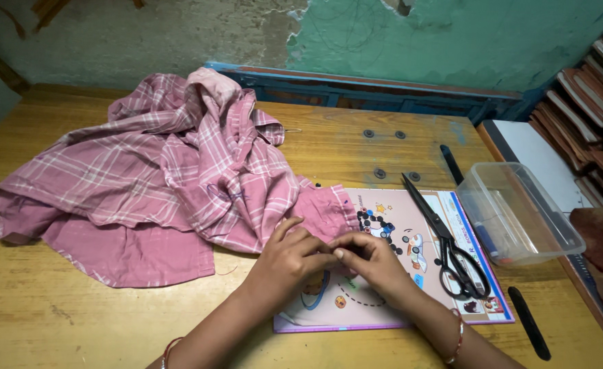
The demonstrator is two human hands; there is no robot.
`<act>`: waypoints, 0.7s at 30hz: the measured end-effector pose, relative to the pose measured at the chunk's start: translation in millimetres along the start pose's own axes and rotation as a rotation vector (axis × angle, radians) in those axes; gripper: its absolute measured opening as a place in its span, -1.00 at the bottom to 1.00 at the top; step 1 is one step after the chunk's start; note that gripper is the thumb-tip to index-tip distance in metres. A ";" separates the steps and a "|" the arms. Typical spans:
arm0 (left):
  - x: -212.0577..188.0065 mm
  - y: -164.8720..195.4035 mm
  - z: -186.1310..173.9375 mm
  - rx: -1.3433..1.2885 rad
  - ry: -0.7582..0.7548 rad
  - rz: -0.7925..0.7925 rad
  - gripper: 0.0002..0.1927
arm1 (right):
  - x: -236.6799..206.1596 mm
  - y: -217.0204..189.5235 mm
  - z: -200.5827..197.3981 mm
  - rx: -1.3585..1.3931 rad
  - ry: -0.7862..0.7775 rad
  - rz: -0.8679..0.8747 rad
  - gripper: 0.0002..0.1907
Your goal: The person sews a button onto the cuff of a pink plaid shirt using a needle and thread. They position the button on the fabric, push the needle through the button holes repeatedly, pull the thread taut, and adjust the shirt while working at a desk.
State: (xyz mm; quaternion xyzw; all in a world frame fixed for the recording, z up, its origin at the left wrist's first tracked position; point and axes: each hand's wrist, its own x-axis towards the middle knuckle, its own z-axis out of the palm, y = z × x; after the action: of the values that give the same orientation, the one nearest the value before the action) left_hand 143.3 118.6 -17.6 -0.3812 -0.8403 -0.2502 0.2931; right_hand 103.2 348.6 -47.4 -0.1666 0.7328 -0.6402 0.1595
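A crumpled pink plaid shirt (158,178) lies across the wooden table (35,321). One cuff reaches onto a pink illustrated book (397,287). My left hand (289,256) and my right hand (373,263) meet over the book, fingertips pinched together on the shirt's edge; what is between the fingers is too small to tell. Several small dark buttons (376,224) lie on the book just beyond my hands. Black scissors (445,239) rest shut on the book's right side.
A clear plastic box (520,212) stands at the right beside a black pen (452,164). Another black pen (528,331) lies near the front right. Stacked worn books (592,102) fill the right edge. A blue wooden frame (383,92) runs along the wall.
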 end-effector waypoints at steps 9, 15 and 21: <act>1.3 -4.5 -0.4 -0.147 -0.059 -0.058 -0.80 | 8.6 4.9 -15.3 0.470 0.139 -0.080 -0.95; 0.2 -12.1 -0.1 -0.249 -0.091 -0.217 -0.77 | 7.8 -17.9 -24.6 0.607 0.164 -0.007 -0.90; -2.0 -21.4 7.5 -0.336 -0.099 -0.311 -0.84 | 19.9 -5.2 -42.4 0.792 0.137 -0.115 -0.86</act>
State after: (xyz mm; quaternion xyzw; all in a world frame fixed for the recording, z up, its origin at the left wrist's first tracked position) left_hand 125.3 110.0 -28.5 -0.3023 -0.8489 -0.4096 0.1418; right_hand 66.7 376.5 -37.1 -0.0898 0.4279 -0.8905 0.1260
